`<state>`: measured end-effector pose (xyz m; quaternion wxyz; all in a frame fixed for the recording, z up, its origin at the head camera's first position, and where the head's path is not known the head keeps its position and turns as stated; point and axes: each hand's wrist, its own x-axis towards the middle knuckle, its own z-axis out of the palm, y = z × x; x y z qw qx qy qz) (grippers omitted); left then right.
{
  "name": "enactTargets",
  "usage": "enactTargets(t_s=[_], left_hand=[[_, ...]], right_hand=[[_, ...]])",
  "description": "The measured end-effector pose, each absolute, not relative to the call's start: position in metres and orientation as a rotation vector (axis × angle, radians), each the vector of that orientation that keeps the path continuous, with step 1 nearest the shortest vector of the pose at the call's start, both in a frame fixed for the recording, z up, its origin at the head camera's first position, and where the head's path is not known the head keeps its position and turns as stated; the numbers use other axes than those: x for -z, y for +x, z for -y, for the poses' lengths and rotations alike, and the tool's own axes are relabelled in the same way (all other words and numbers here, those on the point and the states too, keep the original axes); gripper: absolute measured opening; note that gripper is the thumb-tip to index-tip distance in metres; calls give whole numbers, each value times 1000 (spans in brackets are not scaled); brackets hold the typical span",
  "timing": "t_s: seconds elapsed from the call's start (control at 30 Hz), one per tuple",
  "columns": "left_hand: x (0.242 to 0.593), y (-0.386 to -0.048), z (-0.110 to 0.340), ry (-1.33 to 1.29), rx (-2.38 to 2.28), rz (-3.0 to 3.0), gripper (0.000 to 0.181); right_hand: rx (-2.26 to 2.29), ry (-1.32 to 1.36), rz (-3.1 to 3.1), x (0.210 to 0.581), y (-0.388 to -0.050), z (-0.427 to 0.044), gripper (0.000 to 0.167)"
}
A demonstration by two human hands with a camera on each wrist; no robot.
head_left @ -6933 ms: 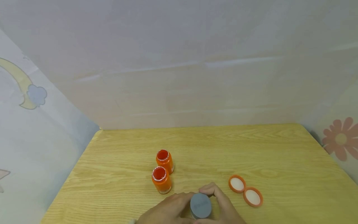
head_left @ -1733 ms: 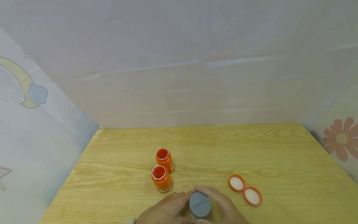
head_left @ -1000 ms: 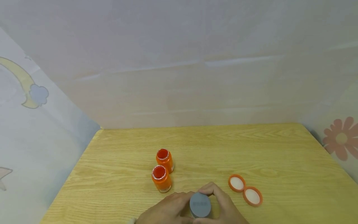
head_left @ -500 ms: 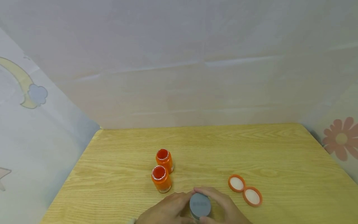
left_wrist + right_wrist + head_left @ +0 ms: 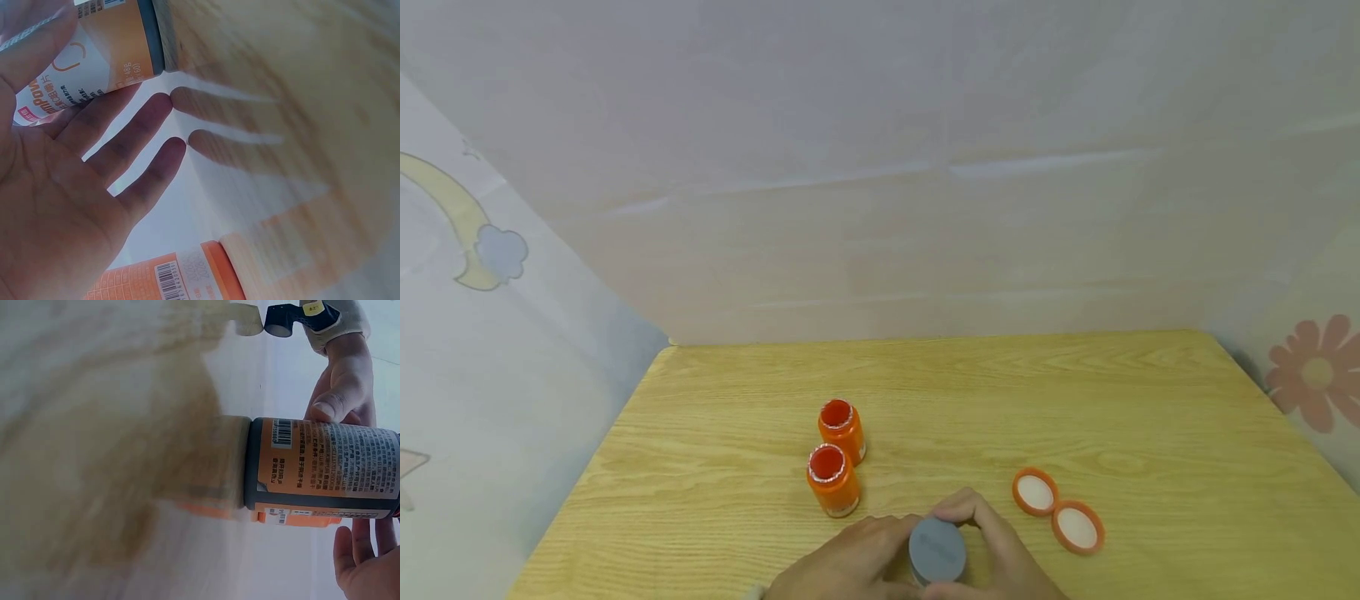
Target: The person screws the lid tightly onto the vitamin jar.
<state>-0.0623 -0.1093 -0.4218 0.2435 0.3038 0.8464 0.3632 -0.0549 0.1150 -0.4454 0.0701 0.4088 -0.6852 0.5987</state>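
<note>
A supplement bottle stands upright at the table's front, its round grey lid [image 5: 937, 548] facing up in the head view. My left hand [image 5: 853, 560] grips its body from the left, with the thumb partly hidden. In the left wrist view the orange-and-white label of the bottle [image 5: 94, 50] shows between thumb and fingers, and the outer fingers of the left hand [image 5: 62, 200] are spread. From the right, my right hand [image 5: 1003, 554] pinches the lid between a bent index finger and thumb. The right wrist view shows the bottle's grey base [image 5: 252, 464] on the table.
Two uncapped orange bottles stand left of the hands, the nearer bottle [image 5: 833, 492] close to the farther bottle [image 5: 844, 440]. Right of the hands lie two orange caps, white insides up: a farther cap [image 5: 1035, 492] and a nearer cap [image 5: 1078, 527], touching. Printed cloth walls surround the table [image 5: 737, 400].
The right index finger has gone from reaching round the lid's far side to bent. The lid's lettering has turned clockwise from level to slanted. Left hand, orange bottles and caps stay put.
</note>
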Motion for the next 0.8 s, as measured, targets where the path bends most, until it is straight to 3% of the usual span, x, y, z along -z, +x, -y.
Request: enactTargets(t_s=[0.37, 0.8], left_hand=[[424, -62, 110, 925, -950, -2352, 61], [424, -63, 110, 901, -998, -2329, 49]], right_hand=[[-1615, 1347, 2205, 441, -57, -124, 74], [-1737, 1221, 2155, 445, -55, -117, 64]])
